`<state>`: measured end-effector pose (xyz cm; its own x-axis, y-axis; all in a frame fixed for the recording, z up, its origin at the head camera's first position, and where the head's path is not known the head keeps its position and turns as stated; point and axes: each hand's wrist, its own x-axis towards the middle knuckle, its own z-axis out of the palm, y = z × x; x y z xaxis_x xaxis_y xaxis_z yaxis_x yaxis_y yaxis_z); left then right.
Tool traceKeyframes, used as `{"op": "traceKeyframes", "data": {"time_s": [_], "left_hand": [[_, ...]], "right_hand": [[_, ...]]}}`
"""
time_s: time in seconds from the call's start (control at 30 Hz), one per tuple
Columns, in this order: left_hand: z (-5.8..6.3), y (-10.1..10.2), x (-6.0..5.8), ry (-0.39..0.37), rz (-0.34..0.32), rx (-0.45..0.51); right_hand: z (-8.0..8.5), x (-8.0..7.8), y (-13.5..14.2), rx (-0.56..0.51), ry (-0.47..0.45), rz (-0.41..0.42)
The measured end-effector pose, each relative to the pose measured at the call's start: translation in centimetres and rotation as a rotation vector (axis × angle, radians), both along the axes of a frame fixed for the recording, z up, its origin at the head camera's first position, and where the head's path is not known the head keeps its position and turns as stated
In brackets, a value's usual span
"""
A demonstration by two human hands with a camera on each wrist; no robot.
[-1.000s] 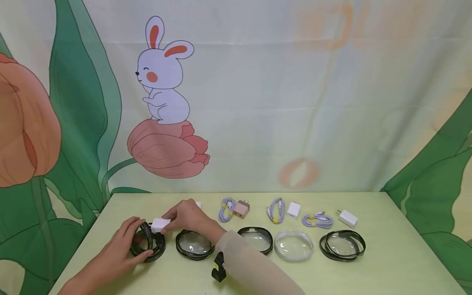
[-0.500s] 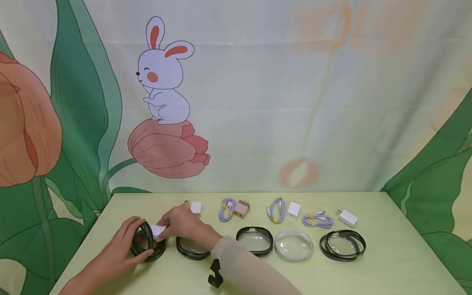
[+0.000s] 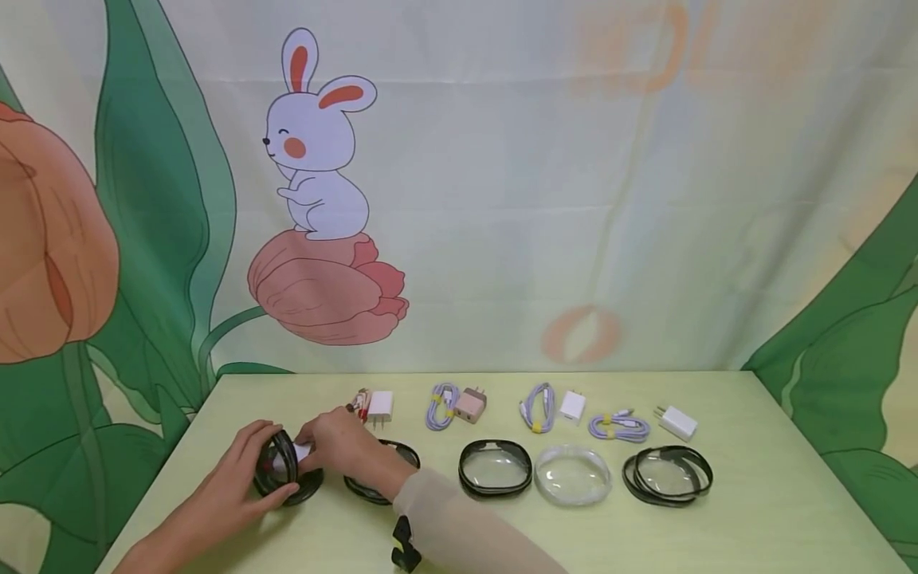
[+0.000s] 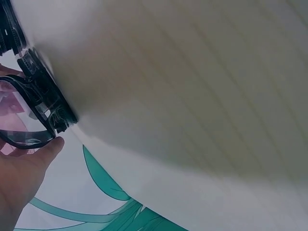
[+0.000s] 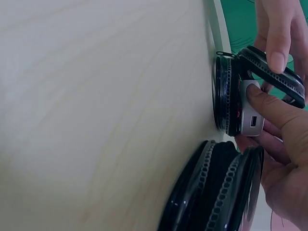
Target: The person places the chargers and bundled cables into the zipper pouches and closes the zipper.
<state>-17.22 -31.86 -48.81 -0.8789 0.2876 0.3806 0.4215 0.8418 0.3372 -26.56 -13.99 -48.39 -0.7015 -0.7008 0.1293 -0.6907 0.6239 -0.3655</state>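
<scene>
At the table's left, my left hand (image 3: 222,486) grips the raised lid of a small round clear zip case (image 3: 307,488) with black trim, its thumb and fingers at the lid's edge. My right hand (image 3: 351,446) pinches a white USB charger (image 5: 246,126) between thumb and fingers. In the right wrist view the charger stands at the case's opening, its USB port showing. Something red shows inside the case, mostly hidden. The left wrist view catches the lid (image 4: 29,139) with my left thumb on its rim.
A second black-trimmed case (image 5: 207,192) stands beside the first, partly under my right forearm. Further right are another black-trimmed case (image 3: 495,492), a clear one (image 3: 574,500) and a black one (image 3: 667,502). Behind them lie chargers (image 3: 470,405) and coiled lilac cables (image 3: 618,429).
My right hand has moved left and slightly down, bringing the white charger from above the case's edge into its opening. The left hand keeps holding the lid in place.
</scene>
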Motion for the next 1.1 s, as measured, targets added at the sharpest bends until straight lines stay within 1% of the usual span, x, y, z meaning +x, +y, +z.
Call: {"op": "traceKeyframes", "data": {"time_s": [0.07,0.17,0.27,0.37,0.43,0.5,0.6,0.67,0.73,0.8,0.87,0.93,1.0,1.1], "left_hand": [[-0.1,0.0,0.0,0.007,-0.001,0.005],[-0.3,-0.1,0.1,0.017,-0.003,0.007],[-0.6,-0.1,0.3,0.023,-0.004,0.008],[-0.7,-0.2,0.4,0.006,0.001,0.014],[-0.8,-0.2,0.6,0.001,0.007,0.016],[-0.8,-0.2,0.6,0.009,0.008,0.015],[-0.7,-0.1,0.7,0.026,0.012,0.01],[-0.6,-0.1,0.7,0.027,0.012,0.009],[-0.5,0.0,0.6,0.012,0.013,0.01],[-0.3,0.0,0.5,-0.003,0.013,0.013],[-0.1,0.0,0.4,-0.013,0.015,0.019],[0.0,0.2,0.3,-0.021,0.018,0.027],[0.0,0.4,0.0,-0.034,0.022,0.034],[-0.2,0.8,-0.3,-0.079,0.045,0.02]], "right_hand": [[-0.1,0.1,-0.2,0.02,0.0,-0.003],[-0.2,0.2,-0.3,0.049,-0.003,0.02],[-0.2,0.2,-0.2,0.083,-0.011,0.071],[0.0,0.1,0.1,0.102,-0.033,0.109],[0.0,0.1,0.3,0.097,-0.046,0.122],[0.1,0.3,0.4,0.075,-0.066,0.119],[-0.1,0.5,0.3,0.053,-0.056,0.115],[-0.1,0.5,0.1,0.057,-0.029,0.116],[-0.1,0.4,0.0,0.061,-0.001,0.129],[0.0,0.1,-0.2,0.053,0.005,0.149],[0.1,-0.3,-0.1,0.029,-0.009,0.173],[0.3,-0.6,0.1,0.004,-0.045,0.191],[0.6,-1.0,0.5,-0.008,-0.063,0.183],[1.3,-1.3,1.2,0.006,-0.071,0.142]]}}
